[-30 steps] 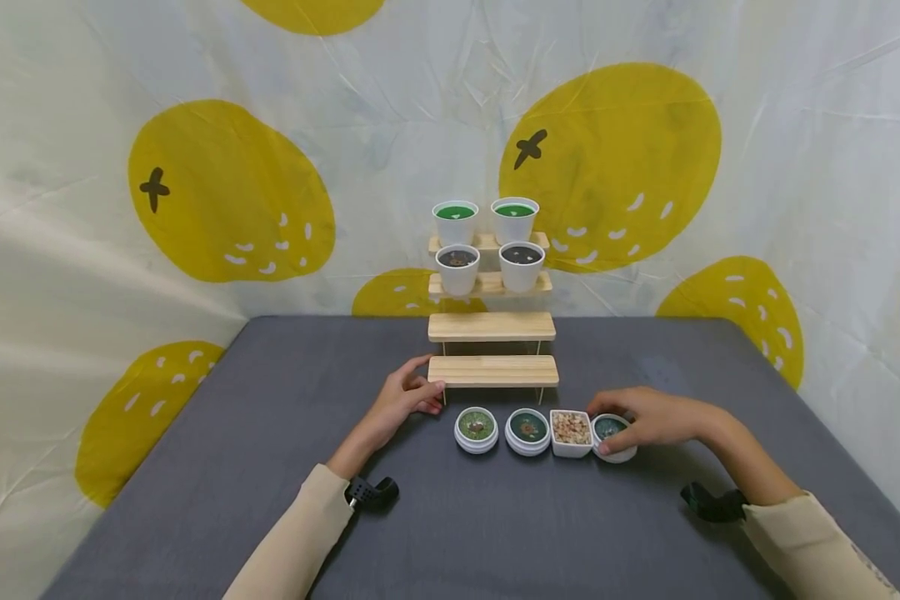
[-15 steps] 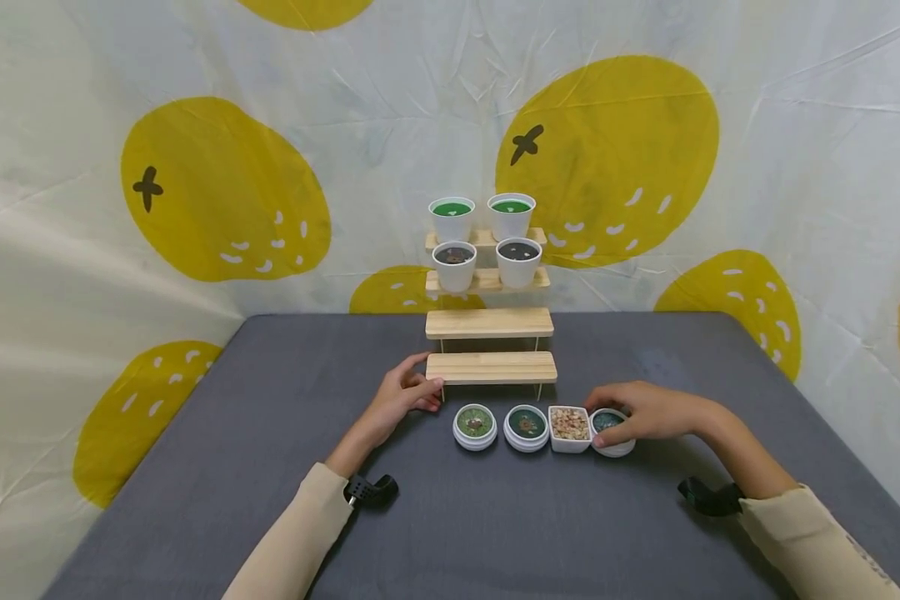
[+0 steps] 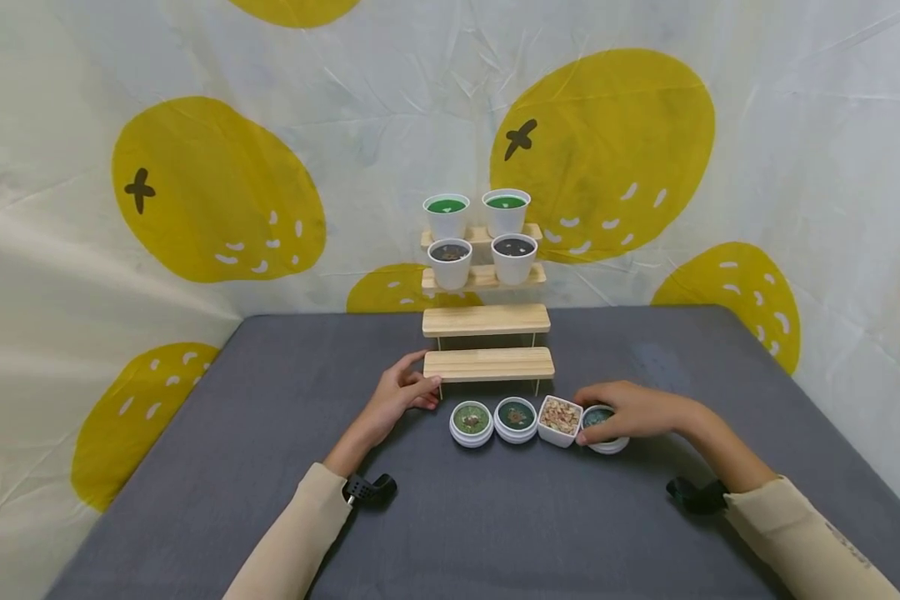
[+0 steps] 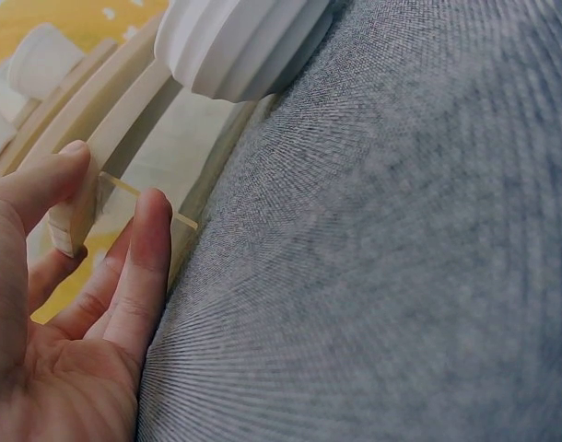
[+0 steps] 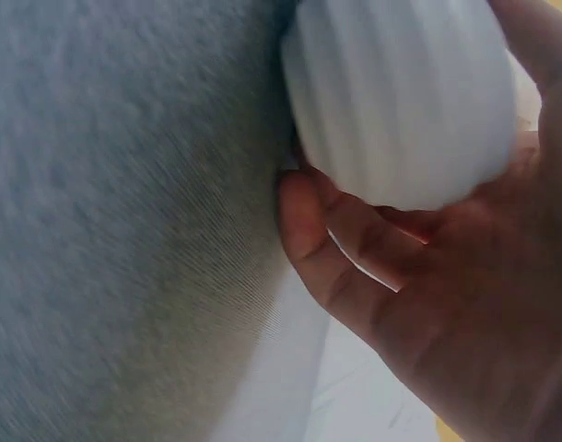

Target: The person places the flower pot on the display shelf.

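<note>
Wooden shelf, edge in left grip

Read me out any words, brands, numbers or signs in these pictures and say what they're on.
Nothing readable: no words, brands or numbers, including on the held pot and lowest shelf.
Right sleeve: dark marks, too small and blurred to read.
Backdrop: two dark cross-shaped marks, no lettering.
</note>
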`<state>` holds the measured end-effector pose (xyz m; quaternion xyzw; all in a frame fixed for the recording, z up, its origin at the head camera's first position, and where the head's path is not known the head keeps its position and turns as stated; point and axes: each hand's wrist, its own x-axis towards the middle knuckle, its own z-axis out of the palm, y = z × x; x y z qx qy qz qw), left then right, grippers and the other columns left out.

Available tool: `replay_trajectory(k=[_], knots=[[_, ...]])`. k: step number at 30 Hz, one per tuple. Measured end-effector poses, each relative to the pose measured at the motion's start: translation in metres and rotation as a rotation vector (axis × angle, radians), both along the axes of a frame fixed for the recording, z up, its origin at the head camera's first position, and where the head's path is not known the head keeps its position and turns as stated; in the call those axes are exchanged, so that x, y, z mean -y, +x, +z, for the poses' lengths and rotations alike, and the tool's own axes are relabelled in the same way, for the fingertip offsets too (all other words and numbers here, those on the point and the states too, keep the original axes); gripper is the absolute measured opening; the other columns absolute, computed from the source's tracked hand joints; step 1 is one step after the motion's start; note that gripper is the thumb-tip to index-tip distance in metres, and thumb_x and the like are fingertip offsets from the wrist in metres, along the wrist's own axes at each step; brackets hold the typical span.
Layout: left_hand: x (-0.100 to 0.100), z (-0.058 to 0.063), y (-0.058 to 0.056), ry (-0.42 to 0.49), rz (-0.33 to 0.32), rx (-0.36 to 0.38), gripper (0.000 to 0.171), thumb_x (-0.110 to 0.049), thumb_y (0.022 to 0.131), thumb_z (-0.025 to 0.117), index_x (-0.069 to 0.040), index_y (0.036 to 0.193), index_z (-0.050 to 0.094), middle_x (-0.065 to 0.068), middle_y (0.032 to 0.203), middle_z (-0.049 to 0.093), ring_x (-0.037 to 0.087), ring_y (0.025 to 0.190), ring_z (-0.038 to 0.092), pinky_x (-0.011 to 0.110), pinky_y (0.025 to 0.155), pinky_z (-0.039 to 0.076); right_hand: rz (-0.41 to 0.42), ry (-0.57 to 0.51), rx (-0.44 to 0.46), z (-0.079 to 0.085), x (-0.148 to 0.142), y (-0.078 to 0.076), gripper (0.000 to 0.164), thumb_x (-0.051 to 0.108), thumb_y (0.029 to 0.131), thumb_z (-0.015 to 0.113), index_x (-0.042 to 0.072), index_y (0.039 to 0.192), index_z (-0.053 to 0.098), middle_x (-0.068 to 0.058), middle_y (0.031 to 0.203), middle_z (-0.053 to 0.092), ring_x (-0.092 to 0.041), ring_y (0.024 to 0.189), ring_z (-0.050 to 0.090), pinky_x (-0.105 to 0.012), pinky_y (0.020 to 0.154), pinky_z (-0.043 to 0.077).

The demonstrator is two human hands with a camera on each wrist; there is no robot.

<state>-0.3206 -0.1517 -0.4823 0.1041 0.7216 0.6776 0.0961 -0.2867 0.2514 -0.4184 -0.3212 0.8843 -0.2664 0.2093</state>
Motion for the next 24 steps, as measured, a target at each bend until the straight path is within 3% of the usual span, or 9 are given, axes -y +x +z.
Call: replay_trajectory(k=[6,12,18,24], knots=[[-0.001,0.004,-0.002,0.0,0.007,-0.008,0.073,-0.023,0.098,0.074,-0.011,0.16,0.036,0.013,0.098,0.07,0.019,0.08,0.073,0.033,0.075,0.065,0.015,-0.022,0.021,0.002,0.002,-0.002,0.032,0.04,0.095,0.074,0.019,0.119,0.068,0.007,0.107,0.069,-0.007,0.094,0.059,-0.025,0.079,0.048],[-0.001,0.005,-0.003,0.0,-0.002,-0.006,0.074,-0.023,0.099,0.073,-0.01,0.161,0.034,0.011,0.097,0.07,0.019,0.08,0.073,0.034,0.075,0.065,0.024,-0.023,0.029,0.005,-0.003,-0.002,0.036,0.04,0.095,0.074,0.018,0.123,0.067,0.004,0.117,0.07,-0.013,0.108,0.063,-0.028,0.087,0.053],[0.0,0.003,-0.001,-0.001,-0.006,-0.009,0.074,-0.023,0.099,0.073,-0.01,0.161,0.034,0.011,0.096,0.07,0.019,0.08,0.073,0.034,0.075,0.065,0.035,0.002,0.05,0.009,-0.007,0.001,0.051,0.04,0.085,0.085,0.017,0.126,0.064,0.0,0.122,0.068,-0.026,0.12,0.062,-0.034,0.096,0.054],[0.002,-0.001,0.001,-0.001,-0.015,-0.007,0.075,-0.023,0.099,0.073,-0.009,0.161,0.033,0.011,0.096,0.07,0.019,0.081,0.073,0.034,0.075,0.066,0.057,-0.006,0.054,0.011,-0.008,0.004,0.049,0.035,0.082,0.088,0.019,0.123,0.065,0.002,0.119,0.069,-0.015,0.113,0.062,-0.028,0.092,0.052]])
